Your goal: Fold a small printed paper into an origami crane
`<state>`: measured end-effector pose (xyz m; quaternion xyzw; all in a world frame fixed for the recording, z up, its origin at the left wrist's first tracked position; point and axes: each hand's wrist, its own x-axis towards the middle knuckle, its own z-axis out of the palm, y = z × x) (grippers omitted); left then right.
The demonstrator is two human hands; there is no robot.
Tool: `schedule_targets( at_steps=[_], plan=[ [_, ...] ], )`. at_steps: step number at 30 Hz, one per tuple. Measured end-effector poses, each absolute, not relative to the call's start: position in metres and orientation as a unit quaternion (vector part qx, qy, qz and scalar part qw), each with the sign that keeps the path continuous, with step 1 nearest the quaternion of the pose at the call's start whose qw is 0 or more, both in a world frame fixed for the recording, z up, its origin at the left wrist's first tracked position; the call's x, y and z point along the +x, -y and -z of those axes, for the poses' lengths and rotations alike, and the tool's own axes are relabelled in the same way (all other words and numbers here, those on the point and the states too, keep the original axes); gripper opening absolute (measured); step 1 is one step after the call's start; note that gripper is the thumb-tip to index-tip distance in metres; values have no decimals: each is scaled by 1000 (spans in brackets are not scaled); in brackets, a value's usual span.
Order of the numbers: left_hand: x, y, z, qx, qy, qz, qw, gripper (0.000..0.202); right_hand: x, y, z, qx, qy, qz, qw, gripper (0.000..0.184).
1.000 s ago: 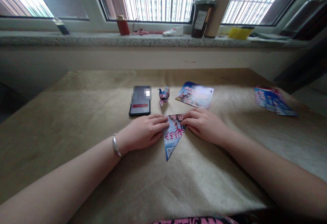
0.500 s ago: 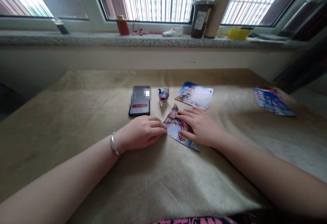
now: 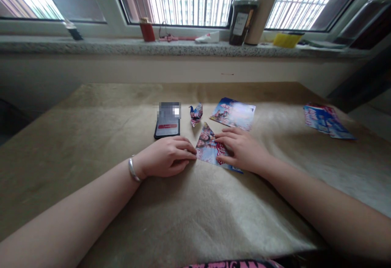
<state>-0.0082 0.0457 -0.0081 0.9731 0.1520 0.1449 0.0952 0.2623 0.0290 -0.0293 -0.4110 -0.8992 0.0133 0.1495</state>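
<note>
A: Where is the folded paper triangle (image 3: 208, 149) lying?
B: Flat on the tan table cover (image 3: 91, 146), just nearer than the phone (image 3: 167, 126) and paper crane (image 3: 196, 113).
A: Hands?
B: Right hand (image 3: 244, 150) is pressing on it, fingers flat, clasping nothing. Left hand (image 3: 166, 158) is touching its left corner, fingers curled; can't tell whether it's pinching.

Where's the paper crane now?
Head view, mid-table: the paper crane stands between the phone on its left and the flat flyer on its right, just beyond the folded triangle.
</note>
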Motion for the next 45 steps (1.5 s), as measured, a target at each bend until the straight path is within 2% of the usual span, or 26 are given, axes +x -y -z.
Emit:
schedule_targets(
  at_steps=[11,18,24,35,45],
  plan=[
    [0,-42,10,979,-161,-125,15,30,255,-28,22,-415,898,-50,135,56],
    [-1,-43,12,981,-157,-116,-5,31,256,-26,19,-398,901,-70,161,67],
    [-1,-41,9,985,-127,-119,-11,28,255,-25,19,-374,912,-61,159,41],
    [-1,-42,11,980,-145,-133,12,30,253,-26,24,-346,913,-130,172,45],
    [3,-40,13,977,-185,-106,-16,35,251,-27,23,-357,909,-124,173,45]
  ],
)
